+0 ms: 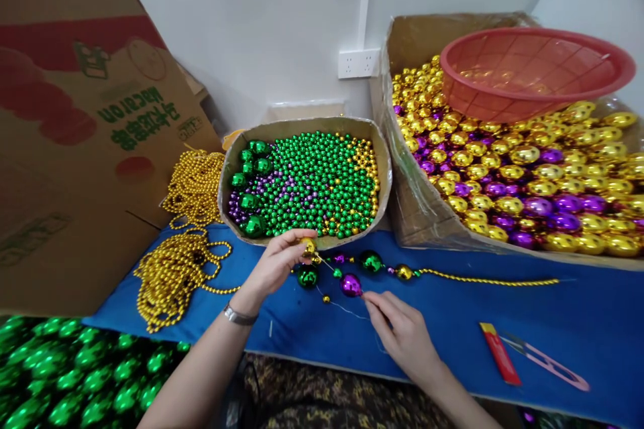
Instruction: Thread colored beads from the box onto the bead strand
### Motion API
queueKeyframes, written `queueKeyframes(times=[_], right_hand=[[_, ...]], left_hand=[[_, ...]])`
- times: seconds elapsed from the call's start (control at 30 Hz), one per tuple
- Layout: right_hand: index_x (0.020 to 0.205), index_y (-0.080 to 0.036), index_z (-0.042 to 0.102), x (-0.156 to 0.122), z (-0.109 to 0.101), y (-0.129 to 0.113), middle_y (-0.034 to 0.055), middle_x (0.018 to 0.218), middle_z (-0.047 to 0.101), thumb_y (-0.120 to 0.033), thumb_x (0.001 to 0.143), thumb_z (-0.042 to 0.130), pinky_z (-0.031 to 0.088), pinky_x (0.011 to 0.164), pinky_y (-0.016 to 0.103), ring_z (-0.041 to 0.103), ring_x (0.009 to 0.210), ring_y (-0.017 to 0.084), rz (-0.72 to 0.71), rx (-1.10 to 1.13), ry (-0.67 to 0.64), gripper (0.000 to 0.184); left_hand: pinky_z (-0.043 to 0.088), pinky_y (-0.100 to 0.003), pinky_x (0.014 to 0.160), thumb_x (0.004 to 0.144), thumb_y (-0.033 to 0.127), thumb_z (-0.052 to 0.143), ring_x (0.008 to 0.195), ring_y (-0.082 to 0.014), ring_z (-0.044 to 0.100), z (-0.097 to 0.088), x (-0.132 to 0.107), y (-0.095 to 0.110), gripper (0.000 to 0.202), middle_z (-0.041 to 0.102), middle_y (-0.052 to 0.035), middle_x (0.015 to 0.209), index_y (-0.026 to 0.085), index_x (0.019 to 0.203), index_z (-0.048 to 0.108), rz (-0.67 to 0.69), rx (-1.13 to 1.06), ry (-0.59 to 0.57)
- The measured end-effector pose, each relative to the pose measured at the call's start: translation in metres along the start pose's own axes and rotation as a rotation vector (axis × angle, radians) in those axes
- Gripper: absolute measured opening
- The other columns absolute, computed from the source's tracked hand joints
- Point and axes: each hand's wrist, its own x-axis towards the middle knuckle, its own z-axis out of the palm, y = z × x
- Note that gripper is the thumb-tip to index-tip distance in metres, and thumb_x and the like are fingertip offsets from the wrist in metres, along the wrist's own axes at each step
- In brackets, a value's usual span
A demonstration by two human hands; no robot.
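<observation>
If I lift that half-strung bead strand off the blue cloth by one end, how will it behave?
The bead strand will probably hang limp, since it lies in loose curves. The big purple bead looks glossy, so likely slippery, and apt to slide along the thin thread.

My arms are bare from the elbows down, with no sleeves in sight. On my left wrist I wear a slim silver-coloured metal band (239, 316) (a watch or a bracelet, I cannot tell which from this side). My left hand (278, 260) and right hand (402, 332) are bare, without gloves. My right wrist carries nothing.
</observation>
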Motion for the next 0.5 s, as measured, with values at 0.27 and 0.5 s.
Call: queueKeyframes(times=[0.27,0.5], right_hand=[[0.096,-0.021,0.062,0.000,0.002,-0.003,0.0031,0.082,0.070,-0.024,0.095,0.047,0.052,0.065,0.024,0.067,0.071,0.015,0.060,0.057,-0.007,0.016],[0.097,-0.020,0.061,-0.003,0.005,-0.002,0.0028,0.075,0.067,-0.022,0.095,0.046,0.050,0.062,0.025,0.064,0.065,0.015,0.019,-0.036,0.046,0.015]], left_hand=[[0.049,-0.024,0.073,0.071,0.028,0.077,0.082,-0.0139,0.059,0.021,-0.007,-0.010,0.038,0.066,-0.0055,0.093,0.016,0.104,0.065,0.031,-0.011,0.010],[0.048,-0.023,0.077,0.071,0.024,0.078,0.086,-0.0131,0.060,0.024,-0.010,-0.015,0.035,0.067,-0.0056,0.095,0.016,0.102,0.064,0.071,-0.001,0.026]])
